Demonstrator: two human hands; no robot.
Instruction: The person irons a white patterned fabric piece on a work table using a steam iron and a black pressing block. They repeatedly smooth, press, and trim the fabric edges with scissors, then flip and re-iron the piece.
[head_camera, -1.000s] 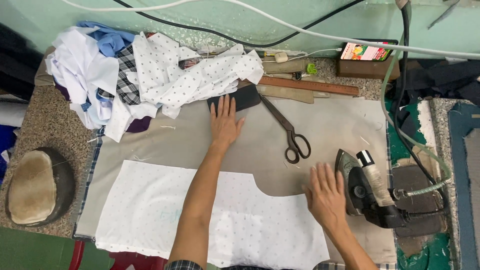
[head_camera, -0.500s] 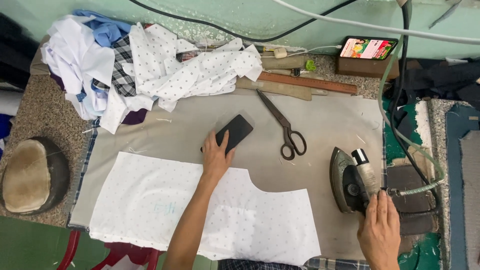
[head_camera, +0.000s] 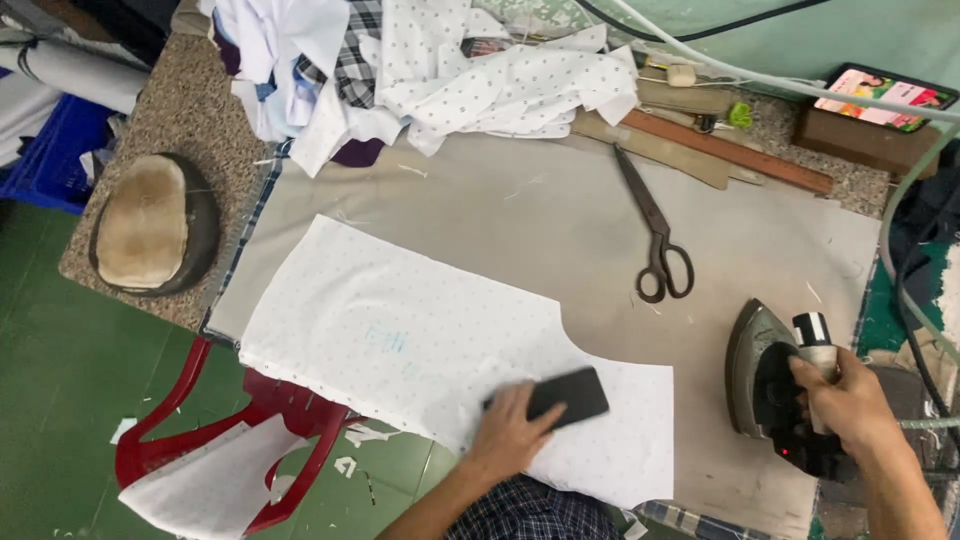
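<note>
At the far left, well apart from either grip, a rounded tan pressing pad in a dark rim (head_camera: 150, 225) sits on the speckled counter, and below it a red plastic chair (head_camera: 230, 440) stands by the table edge. The left hand (head_camera: 510, 435) lies flat, fingers spread rather than closed, on a flat black rectangular block (head_camera: 565, 395) that rests on the white dotted fabric panel (head_camera: 420, 340); under that grip the panel's near edge hangs just past the grey padded ironing surface (head_camera: 560, 230), so a sliding press could drag it off toward the chair. Beyond the block, long dark steel scissors (head_camera: 655, 235) lie apart from both hands. The right hand (head_camera: 845, 400) is wrapped tight on the handle of the heavy dark steam iron (head_camera: 775, 385), upright near the table corner; its hose (head_camera: 920, 210) could snag and tip the iron, I judge.
</note>
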